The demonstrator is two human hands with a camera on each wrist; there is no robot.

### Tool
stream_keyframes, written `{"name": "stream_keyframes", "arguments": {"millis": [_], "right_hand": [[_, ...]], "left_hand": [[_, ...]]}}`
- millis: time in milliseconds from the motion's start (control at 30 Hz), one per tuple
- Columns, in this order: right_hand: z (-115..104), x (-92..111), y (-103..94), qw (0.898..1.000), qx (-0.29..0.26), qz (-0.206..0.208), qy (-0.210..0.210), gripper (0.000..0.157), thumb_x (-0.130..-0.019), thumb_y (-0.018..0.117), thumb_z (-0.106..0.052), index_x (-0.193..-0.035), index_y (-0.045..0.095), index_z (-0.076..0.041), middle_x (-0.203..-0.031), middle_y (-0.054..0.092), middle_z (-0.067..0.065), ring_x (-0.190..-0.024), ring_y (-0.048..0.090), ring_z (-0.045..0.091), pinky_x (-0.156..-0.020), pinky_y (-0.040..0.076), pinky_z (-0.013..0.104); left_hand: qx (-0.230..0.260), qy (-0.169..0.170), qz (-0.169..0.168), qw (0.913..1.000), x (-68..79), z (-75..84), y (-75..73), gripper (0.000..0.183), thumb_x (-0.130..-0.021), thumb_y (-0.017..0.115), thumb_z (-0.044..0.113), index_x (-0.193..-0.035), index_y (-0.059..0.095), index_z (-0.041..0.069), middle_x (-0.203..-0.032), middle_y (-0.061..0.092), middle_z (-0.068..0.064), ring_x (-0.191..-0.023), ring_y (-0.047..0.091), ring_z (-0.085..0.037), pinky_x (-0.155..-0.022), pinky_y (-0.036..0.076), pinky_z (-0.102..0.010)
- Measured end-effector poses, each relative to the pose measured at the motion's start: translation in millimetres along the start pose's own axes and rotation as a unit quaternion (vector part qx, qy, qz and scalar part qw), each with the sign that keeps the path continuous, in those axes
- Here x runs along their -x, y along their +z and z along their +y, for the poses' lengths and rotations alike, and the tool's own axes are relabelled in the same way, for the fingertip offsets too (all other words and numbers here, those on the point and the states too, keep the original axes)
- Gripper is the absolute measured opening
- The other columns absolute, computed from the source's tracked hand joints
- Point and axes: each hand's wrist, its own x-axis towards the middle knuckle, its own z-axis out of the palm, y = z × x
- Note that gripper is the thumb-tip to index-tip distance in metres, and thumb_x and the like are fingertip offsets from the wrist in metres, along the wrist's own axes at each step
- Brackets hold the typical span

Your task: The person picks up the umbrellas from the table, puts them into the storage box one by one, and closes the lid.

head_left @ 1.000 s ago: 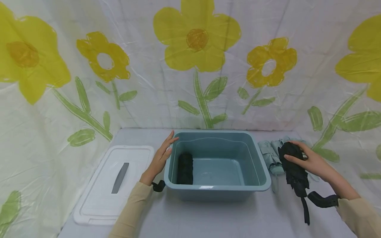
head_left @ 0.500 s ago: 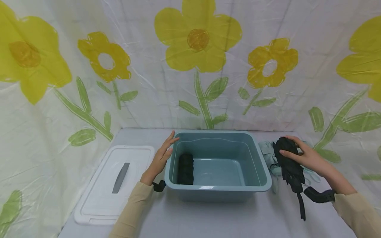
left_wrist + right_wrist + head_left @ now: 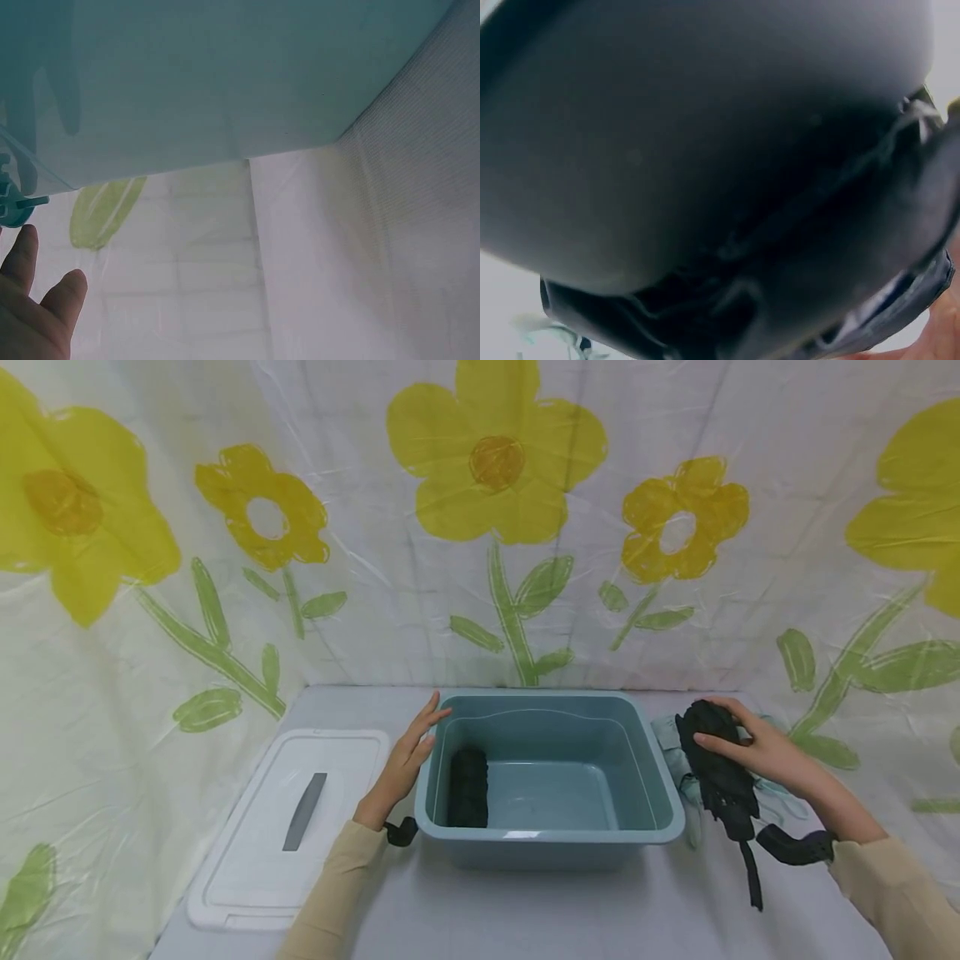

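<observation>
My right hand [image 3: 765,748] grips a black folding umbrella [image 3: 712,764] above the table's right side. Its handle end points toward me, and a wrist strap hangs down from it. The umbrella's dark handle and loose folds [image 3: 795,300] fill most of the right wrist view. My left hand [image 3: 403,765] rests along the left rim of a blue-green plastic bin [image 3: 547,837], fingers straight. The left wrist view has the bin's outer wall [image 3: 187,90] with fingertips beside it. Inside the bin, a black rolled bundle [image 3: 468,789] lies against the left wall.
Pale green folded cloth-like bundles [image 3: 671,743] lie right of the bin, partly hidden by the umbrella and right hand. A white lid [image 3: 255,860] with a grey handle lies at the left. Behind the table [image 3: 525,910] hangs a flower-printed curtain [image 3: 360,643].
My right hand has moved a little left and toward the back with the umbrella, nearer the bin. The left hand and the bin have stayed in place.
</observation>
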Motion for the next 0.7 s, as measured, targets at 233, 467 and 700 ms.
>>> {"name": "stream_keyframes", "arguments": {"millis": [233, 467, 700], "right_hand": [[-10, -5, 0.1, 1.0, -0.008, -0.005, -0.011, 0.075, -0.091, 0.054, -0.042, -0.148, 0.015, -0.013, -0.145, 0.021, 0.031, -0.121, 0.029, 0.059, -0.082, 0.035, 0.07], [-22, -11, 2.5, 1.0, -0.013, -0.003, -0.024, 0.073, -0.091, 0.055, -0.04, -0.147, 0.018, -0.012, -0.145, 0.024, 0.028, -0.125, 0.028, 0.054, -0.084, 0.036, 0.068], [-32, -15, 5.1, 1.0, -0.022, -0.011, -0.018, 0.076, -0.09, 0.055, -0.043, -0.149, 0.015, -0.014, -0.148, 0.019, 0.026, -0.124, 0.029, 0.056, -0.086, 0.035, 0.067]], "left_hand": [[0.0, 0.002, 0.004, 1.0, -0.1, -0.4, 0.3, 0.042, -0.093, 0.036, -0.004, -0.135, 0.042, -0.005, -0.153, 0.016, -0.02, -0.141, 0.014, -0.034, -0.107, 0.015, -0.061], [-0.002, 0.005, 0.005, 1.0, 0.6, -0.6, 0.5, 0.042, -0.093, 0.036, -0.004, -0.136, 0.041, -0.005, -0.152, 0.017, -0.021, -0.141, 0.014, -0.036, -0.107, 0.015, -0.06], [-0.003, 0.006, 0.005, 1.0, 0.2, -0.2, 0.8, 0.043, -0.092, 0.035, -0.006, -0.135, 0.041, -0.006, -0.152, 0.016, -0.022, -0.141, 0.014, -0.036, -0.107, 0.015, -0.061]]}}
